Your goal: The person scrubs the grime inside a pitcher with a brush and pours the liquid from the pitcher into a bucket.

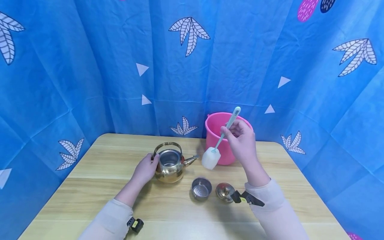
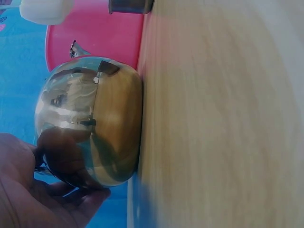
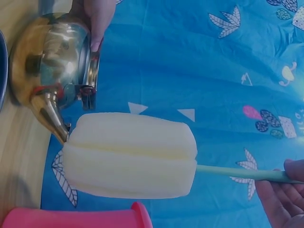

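A brass-coloured teapot (image 1: 169,171) stands lidless on the table, its hoop handle upright and its spout toward the pink bucket. My left hand (image 1: 146,169) grips its left side, thumb at the rim by the handle's base and fingers against the body (image 2: 90,123). Above the table, my right hand (image 1: 243,141) pinches the pale green handle of a sponge bottle brush (image 1: 211,158). The white sponge head (image 3: 130,156) hangs tilted down in front of the bucket, to the right of the spout and apart from the pot.
Behind the brush stands a pink bucket (image 1: 221,146). A perforated metal strainer cup (image 1: 201,189) and the round pot lid (image 1: 224,192) lie nearer on the wooden table (image 1: 99,186). Blue patterned cloth (image 1: 183,80) hangs around the table's back and sides.
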A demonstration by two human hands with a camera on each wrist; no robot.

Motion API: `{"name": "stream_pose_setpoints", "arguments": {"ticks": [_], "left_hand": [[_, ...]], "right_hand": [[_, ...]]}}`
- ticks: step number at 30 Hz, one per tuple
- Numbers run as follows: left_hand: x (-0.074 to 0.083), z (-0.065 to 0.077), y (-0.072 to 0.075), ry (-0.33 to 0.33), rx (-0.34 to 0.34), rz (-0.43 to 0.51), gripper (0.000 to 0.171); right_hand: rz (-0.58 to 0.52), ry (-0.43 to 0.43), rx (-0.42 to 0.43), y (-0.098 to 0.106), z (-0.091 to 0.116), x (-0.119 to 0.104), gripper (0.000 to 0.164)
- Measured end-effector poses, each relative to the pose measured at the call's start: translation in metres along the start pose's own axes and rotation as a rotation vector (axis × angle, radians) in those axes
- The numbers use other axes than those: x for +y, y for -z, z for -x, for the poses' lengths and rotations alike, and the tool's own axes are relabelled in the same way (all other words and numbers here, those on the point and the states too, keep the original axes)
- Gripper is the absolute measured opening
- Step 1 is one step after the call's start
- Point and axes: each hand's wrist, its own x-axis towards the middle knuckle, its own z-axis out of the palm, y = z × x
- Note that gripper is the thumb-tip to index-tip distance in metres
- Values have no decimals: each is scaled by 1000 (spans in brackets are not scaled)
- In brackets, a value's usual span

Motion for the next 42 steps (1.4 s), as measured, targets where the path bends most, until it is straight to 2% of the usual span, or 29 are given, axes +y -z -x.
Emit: {"name": "stream_pose_setpoints", "arguments": {"ticks": [14,27,34,42], "left_hand": [[-1,-1,0,7,-8,2,54],[-3,-3,-2,-9,8,6,51],[-2,-3,-1,-9,5,3,51],[-1,-2,-1,-6,8,7,50]], "right_hand": [[-63,28,3,-14,0,-1,26],[-171,75,53,-29,-1,1,25],[-202,64,37,-40,1,1,25],[-286,65,23,-50,2,-1,24]]}}
